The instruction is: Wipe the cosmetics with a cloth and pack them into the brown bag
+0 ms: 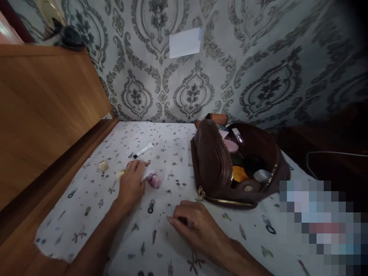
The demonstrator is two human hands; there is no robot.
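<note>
My left hand [132,184] is low over the patterned white cloth, palm down, with its fingers apart and slightly bent. Close against its left side lies a small pale-yellow and clear item [120,174], partly hidden by the fingers. Just right of the thumb is a small pink item [154,179] with a darker band. Beyond the fingertips lies a slim white tube with a black cap [143,150]. My right hand [198,226] rests on the cloth in a loose fist, with nothing visible in it. Right of it stands an unzipped brown cosmetic bag [211,157] holding several items.
A small gold and clear item [102,166] lies at the left on the cloth [172,142]. A wooden cabinet [48,99] borders the left side. The patterned wall [192,88] rises behind, with a white card [184,43] on it. A blurred-out object [322,218] sits at right.
</note>
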